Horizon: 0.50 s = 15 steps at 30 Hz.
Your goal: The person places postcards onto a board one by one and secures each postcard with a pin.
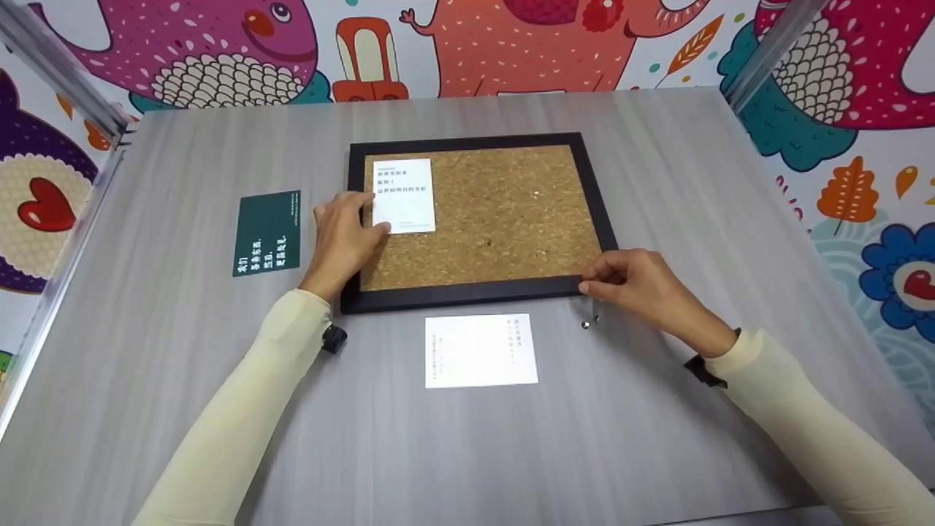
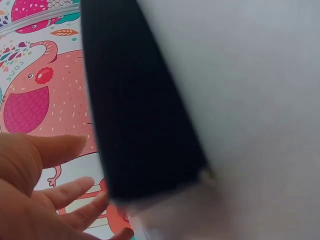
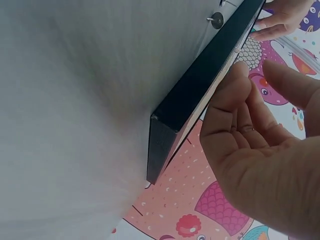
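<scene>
A black-framed cork board (image 1: 504, 212) lies flat on the table. On its upper left part rests a white printed card (image 1: 403, 213). My left hand (image 1: 342, 232) reaches over the frame's left side, with thumb and forefinger touching the card's left edge and lower corner. At the frame's lower right corner is my right hand (image 1: 646, 288), its fingers bent and its thumb close to the forefinger. Whether something small sits between those fingertips I cannot tell. Just below that hand, small silver push pins (image 1: 585, 324) lie on the table; one pin (image 3: 216, 20) also shows in the right wrist view.
Left of the board is a dark green card (image 1: 267, 234) with white writing. A second white card (image 1: 481, 351) lies in front of the board's near edge. Walls with painted animals (image 1: 533, 44) stand behind the grey table (image 1: 467, 453) and at its sides.
</scene>
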Motion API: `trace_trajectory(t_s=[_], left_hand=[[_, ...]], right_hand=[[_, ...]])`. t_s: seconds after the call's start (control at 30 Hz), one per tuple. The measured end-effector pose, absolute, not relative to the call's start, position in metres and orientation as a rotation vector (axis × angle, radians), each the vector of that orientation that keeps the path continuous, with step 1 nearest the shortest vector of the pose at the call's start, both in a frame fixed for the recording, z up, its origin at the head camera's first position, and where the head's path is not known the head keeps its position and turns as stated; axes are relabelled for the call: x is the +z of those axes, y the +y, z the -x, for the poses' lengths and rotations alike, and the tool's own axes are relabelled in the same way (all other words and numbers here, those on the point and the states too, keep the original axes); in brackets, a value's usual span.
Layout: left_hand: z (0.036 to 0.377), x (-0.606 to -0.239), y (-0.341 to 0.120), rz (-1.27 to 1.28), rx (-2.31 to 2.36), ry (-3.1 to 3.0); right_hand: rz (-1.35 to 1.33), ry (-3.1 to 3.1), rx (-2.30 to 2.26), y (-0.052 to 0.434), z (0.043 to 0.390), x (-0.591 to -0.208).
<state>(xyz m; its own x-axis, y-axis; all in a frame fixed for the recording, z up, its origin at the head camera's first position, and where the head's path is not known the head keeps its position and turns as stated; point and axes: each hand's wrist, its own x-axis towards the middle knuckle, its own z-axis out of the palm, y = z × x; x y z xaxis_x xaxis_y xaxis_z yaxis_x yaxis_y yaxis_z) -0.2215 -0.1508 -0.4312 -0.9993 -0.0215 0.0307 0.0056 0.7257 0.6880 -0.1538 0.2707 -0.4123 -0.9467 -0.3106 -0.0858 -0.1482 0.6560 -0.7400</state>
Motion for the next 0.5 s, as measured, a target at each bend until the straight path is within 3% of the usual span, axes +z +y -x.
trace_trajectory(t_s=[0.5], left_hand=[[0.2214,-0.4342,-0.1426,-0.023,-1.06,-2.989]], right_hand=[[0.462,2.627,-1.014,0.2736,0.1446,-0.411]])
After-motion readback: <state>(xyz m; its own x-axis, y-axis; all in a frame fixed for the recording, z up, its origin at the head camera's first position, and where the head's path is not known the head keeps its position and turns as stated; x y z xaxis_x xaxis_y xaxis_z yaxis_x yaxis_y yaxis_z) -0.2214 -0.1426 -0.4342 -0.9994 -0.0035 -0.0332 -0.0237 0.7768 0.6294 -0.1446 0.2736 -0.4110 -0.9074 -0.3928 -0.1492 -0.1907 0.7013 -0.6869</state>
